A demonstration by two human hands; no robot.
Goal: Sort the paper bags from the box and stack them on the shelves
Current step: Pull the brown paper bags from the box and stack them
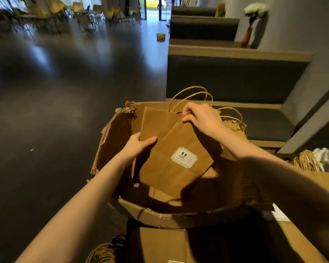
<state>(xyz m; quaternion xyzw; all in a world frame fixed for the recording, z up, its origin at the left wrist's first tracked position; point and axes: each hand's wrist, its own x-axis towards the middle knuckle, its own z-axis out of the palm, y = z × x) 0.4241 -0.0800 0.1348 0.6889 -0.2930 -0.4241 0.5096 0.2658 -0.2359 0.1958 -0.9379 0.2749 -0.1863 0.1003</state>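
Note:
A torn cardboard box [110,147] stands open in front of me, with flat brown paper bags lying in its bottom. Above it I hold two flat brown bags with twisted paper handles. The front bag [171,168] carries a white label reading "9.9" and tilts to the right. The rear bag [156,120] stands behind it, more upright. My left hand [141,144] grips the rear bag's lower left edge, thumb across the front. My right hand [201,118] pinches the bags at their top edge, by the handles.
Stepped bench seating with dark cushions [235,76] rises to the right behind the box. More bags with paper handles [308,160] lie at the right, and another bundle [103,253] sits at the bottom. Dark glossy floor [65,92] spreads left; chairs stand far back.

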